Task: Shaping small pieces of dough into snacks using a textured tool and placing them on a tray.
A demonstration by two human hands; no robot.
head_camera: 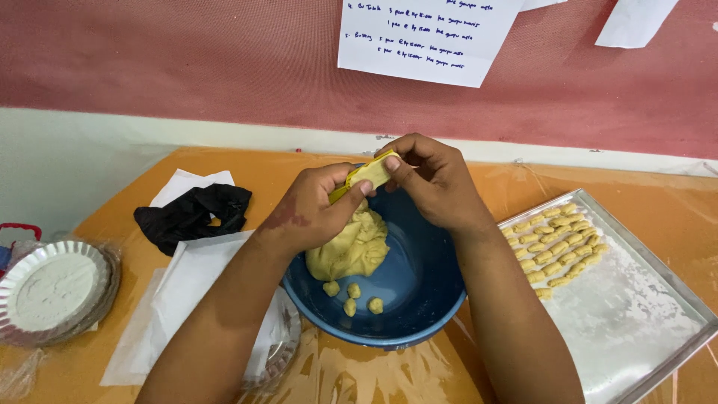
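We are pressing a small piece of dough point(372, 173) against a yellow ridged mould point(351, 179), held up over the blue bowl point(419, 299). Our left hand point(310, 213) grips the mould, fingers closed around it from below, thumb on the dough. Our right hand point(434, 179) comes in from the other side, its fingers pinched together on the dough's top edge.

We judge this to be the shaping step: the piece sits flat on the mould, between both thumbs, not yet rolled off. The next move likely calls for a firm, even push along the ridges without tearing it.

Below, the main dough lump point(350, 247) and four small pinched pieces point(351, 295) lie in the bowl. To the right, the metal tray point(643, 329) carries rows of shaped pieces point(557, 243) on the orange tabletop point(247, 168).
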